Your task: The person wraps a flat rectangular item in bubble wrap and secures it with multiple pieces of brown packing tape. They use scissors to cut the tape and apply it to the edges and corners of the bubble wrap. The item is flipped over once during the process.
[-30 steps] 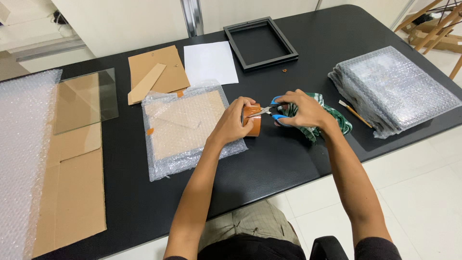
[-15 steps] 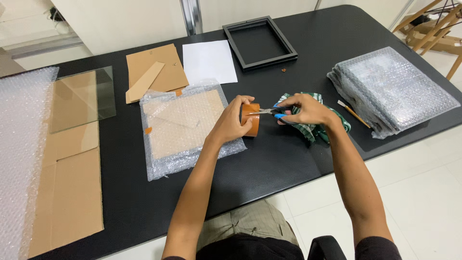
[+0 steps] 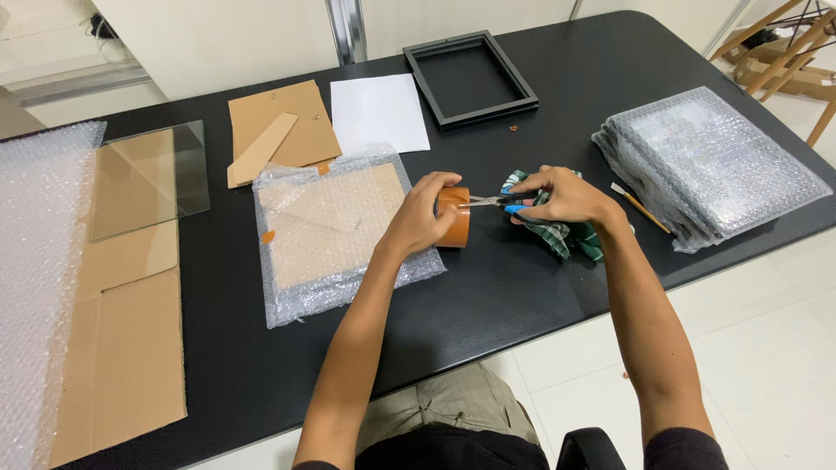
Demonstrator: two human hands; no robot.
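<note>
My left hand (image 3: 424, 215) grips a roll of brown packing tape (image 3: 455, 218) standing on edge at the right side of a flat package wrapped in bubble wrap (image 3: 335, 231). My right hand (image 3: 562, 196) holds blue-handled scissors (image 3: 495, 201), their blades pointing left at the tape roll. A green checked cloth (image 3: 564, 234) lies under my right hand on the black table (image 3: 522, 287).
A black picture frame (image 3: 470, 77), a white sheet (image 3: 378, 111) and brown backing boards (image 3: 283, 130) lie at the back. A glass pane (image 3: 148, 178), cardboard (image 3: 122, 348) and bubble wrap sheet (image 3: 35, 287) sit left. Stacked bubble-wrapped packages (image 3: 710, 165) and a pencil (image 3: 640, 207) are right.
The scissors have come in closer to the tape roll. Both hands stay in nearly the same spot at the package's right edge.
</note>
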